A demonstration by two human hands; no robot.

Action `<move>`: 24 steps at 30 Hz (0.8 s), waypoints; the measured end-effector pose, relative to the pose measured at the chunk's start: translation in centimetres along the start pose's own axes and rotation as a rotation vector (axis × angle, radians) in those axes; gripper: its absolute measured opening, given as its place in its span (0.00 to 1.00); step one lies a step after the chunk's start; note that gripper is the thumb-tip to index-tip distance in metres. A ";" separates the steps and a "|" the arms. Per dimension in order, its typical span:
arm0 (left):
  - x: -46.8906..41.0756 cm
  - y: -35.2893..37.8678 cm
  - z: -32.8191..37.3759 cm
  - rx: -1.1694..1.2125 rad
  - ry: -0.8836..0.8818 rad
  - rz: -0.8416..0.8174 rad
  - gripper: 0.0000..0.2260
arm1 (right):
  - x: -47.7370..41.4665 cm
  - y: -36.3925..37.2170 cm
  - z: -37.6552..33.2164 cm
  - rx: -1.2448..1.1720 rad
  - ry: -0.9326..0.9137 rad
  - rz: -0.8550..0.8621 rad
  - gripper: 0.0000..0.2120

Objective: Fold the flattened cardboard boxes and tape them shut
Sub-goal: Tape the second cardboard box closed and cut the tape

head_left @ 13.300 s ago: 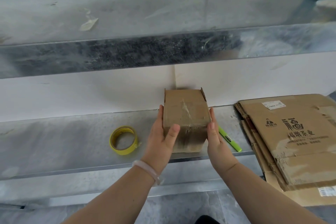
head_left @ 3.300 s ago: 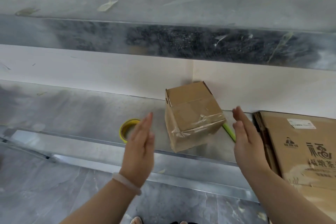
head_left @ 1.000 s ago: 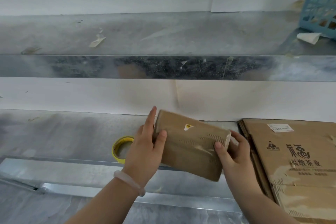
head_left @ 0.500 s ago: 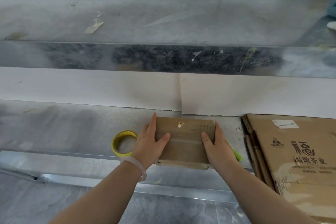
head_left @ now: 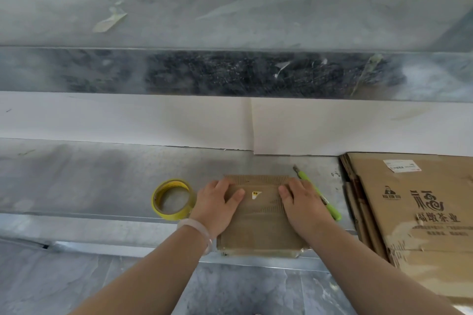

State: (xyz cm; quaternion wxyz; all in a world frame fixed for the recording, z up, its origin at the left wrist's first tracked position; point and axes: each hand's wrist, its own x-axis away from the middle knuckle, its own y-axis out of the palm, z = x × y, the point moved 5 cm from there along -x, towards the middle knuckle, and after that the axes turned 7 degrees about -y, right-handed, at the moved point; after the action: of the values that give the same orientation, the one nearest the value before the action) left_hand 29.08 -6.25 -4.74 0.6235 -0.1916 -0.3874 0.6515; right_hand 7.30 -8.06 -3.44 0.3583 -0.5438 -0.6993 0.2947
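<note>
A small brown cardboard box (head_left: 261, 220) stands on the metal shelf (head_left: 89, 181) at its front edge, with a small white sticker on its top face and clear tape along its near bottom edge. My left hand (head_left: 217, 203) grips the box's left side, thumb lying on the top face. On the opposite side my right hand (head_left: 303, 203) grips it the same way. A roll of yellow tape (head_left: 171, 199) lies flat just left of my left hand. A stack of flattened cardboard boxes (head_left: 414, 212) with printed characters lies on the shelf at the right.
A green utility knife (head_left: 321, 195) lies on the shelf between the box and the flat stack, partly under my right hand. An upper metal shelf (head_left: 204, 74) overhangs the work area. A white wall backs the lower shelf. Grey tiled floor lies below.
The box, tilted in both hands a second ago, has been levelled and lowered onto the shelf's front edge. Both hands stayed on its sides.
</note>
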 end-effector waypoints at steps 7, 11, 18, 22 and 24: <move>-1.4 0.1 0.4 0.128 -0.040 -0.028 0.06 | -1.4 0.0 0.0 -0.110 -0.008 0.024 0.08; -0.7 -0.5 1.2 0.027 -0.002 0.063 0.15 | -1.7 0.1 0.1 -0.113 -0.006 0.034 0.10; 3.7 1.1 2.6 -0.422 0.296 0.099 0.34 | -1.5 -1.8 -1.8 -0.031 -0.140 0.269 0.15; 3.1 0.2 3.7 -0.482 0.288 0.222 0.28 | 0.9 -0.4 -3.5 0.301 -0.362 0.173 0.27; 2.8 0.1 3.8 -0.458 0.295 0.240 0.26 | 2.0 0.9 -3.3 0.440 -0.445 0.071 0.34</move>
State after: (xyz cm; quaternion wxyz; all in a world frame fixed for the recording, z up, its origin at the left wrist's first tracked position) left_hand 25.76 -4.61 -1.78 0.5320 -0.4646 -0.4039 0.5814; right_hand 10.19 -5.78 -1.93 0.2950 -0.3996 -0.6604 0.5632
